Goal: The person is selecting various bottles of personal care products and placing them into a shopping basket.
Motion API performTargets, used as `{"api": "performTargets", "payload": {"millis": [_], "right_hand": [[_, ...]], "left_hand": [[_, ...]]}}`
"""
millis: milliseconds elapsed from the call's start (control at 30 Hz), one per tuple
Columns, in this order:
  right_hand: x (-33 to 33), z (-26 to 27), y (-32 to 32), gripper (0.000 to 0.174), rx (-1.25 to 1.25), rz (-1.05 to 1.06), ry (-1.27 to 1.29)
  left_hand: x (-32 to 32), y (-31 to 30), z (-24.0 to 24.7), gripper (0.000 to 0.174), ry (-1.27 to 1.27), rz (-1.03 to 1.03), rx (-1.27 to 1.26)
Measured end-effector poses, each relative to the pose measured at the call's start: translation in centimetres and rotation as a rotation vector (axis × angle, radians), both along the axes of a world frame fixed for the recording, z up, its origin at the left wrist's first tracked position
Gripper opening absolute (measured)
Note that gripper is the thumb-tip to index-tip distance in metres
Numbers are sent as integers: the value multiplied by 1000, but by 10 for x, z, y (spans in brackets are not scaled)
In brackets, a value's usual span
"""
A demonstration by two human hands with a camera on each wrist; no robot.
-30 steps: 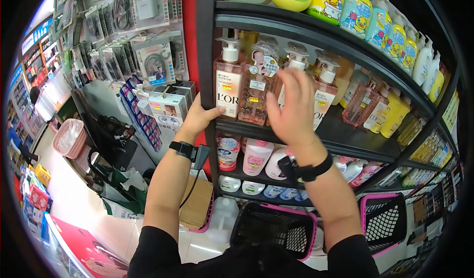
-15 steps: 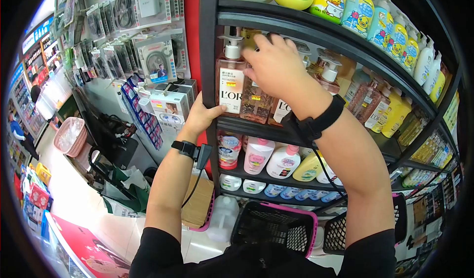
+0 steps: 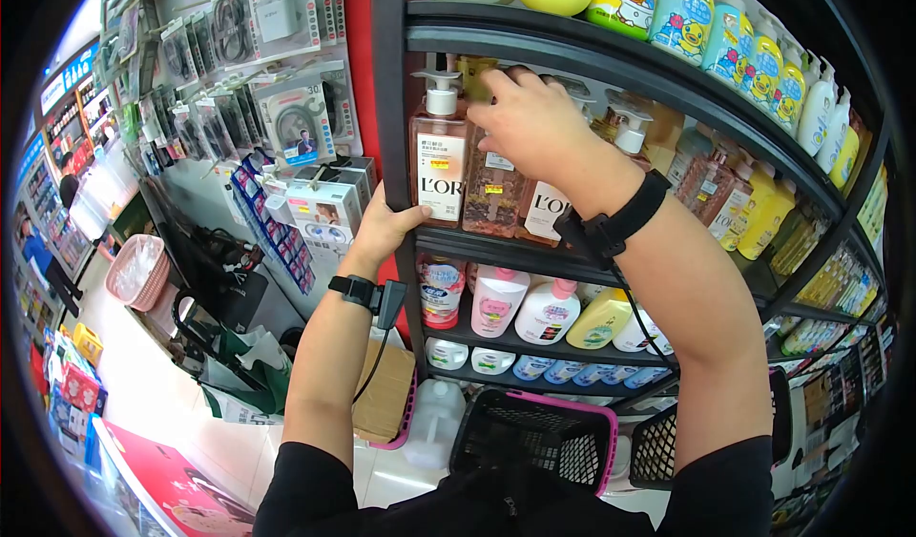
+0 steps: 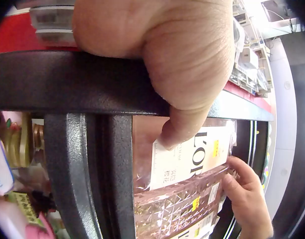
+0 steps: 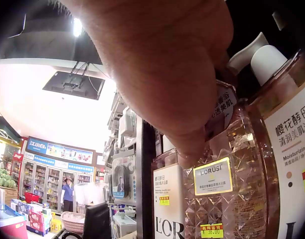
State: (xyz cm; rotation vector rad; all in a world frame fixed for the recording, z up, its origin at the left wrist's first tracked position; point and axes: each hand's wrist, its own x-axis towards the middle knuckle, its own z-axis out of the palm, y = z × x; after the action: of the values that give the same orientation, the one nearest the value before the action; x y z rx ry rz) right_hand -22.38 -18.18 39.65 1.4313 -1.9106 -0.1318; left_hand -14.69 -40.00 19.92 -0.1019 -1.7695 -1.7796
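Observation:
On the shelf's upper level stands a pink pump bottle (image 3: 440, 170) with a white pump and label, right beside the black shelf post (image 3: 389, 108). My left hand (image 3: 386, 230) grips the post; its thumb rests on the bottle's lower label, its other fingers are mostly hidden. Next to that bottle is a faceted clear-pink bottle (image 5: 215, 199) with a yellow price tag. My right hand (image 3: 534, 122) curls over its top, thumb against the shoulder in the right wrist view; the hand hides its pump. Further right, another labelled pink pump bottle (image 3: 546, 211) stands partly behind my wrist.
Yellow and blue duck-print bottles (image 3: 682, 12) line the shelf above. Lotion bottles (image 3: 498, 300) fill the shelf below. A black basket (image 3: 534, 437) with a pink rim sits on the floor. Packaged cables (image 3: 298, 117) hang on the left wall.
My right hand has moved from in front of the faceted bottle, fingers spread, up and left to curl over its top. My left hand has stayed at the post.

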Motion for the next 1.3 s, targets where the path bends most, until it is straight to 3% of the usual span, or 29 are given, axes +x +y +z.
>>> {"api": "performTargets", "payload": {"millis": [200, 300, 400, 500, 533, 733, 1300], "right_hand": [[-5, -4, 0, 29, -29, 19, 22], [-3, -4, 2, 38, -20, 12, 36], [-10, -13, 9, 41, -270, 161, 158], [-10, -11, 22, 43, -306, 39, 69], [-14, -10, 27, 34, -306, 13, 111], [-32, -5, 41, 19, -271, 71, 4], [-38, -1, 43, 23, -301, 22, -168]], "left_hand": [[6, 8, 7, 54, -8, -5, 24], [3, 5, 3, 54, 7, 5, 6], [1, 3, 3, 53, 21, 13, 0], [3, 5, 3, 54, 11, 9, 16], [2, 5, 3, 54, 9, 10, 20], [3, 8, 5, 54, 16, 16, 24], [2, 5, 1, 53, 11, 22, 10]]}}
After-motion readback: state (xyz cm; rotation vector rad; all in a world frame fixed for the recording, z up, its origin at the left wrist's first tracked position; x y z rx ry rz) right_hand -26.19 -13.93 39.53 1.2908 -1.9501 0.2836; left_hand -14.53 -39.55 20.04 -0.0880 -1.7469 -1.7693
